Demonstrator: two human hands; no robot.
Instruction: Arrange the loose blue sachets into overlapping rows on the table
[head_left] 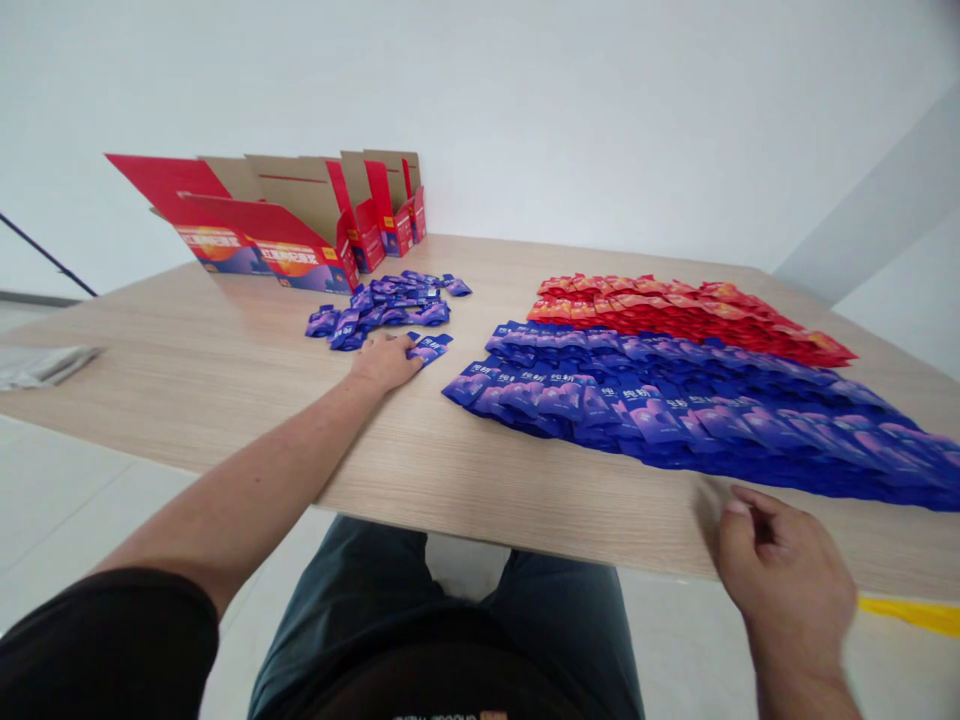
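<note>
My left hand [386,362] reaches across the wooden table [225,380] and its fingers rest on a purple sachet [429,347] at the near edge of a loose heap of purple sachets [382,305]. Whether the fingers grip the sachet is not clear. My right hand [784,575] hovers at the table's near edge with fingers loosely curled and nothing in it, just short of the neat rows of blue-purple sachets [675,405]. Behind those lie rows of red sachets [675,310].
Several open red cardboard display boxes [300,225] stand at the far left of the table by the white wall. A grey plastic wrapper [37,365] lies at the left edge. A yellow strip [911,612] shows below the table's right side.
</note>
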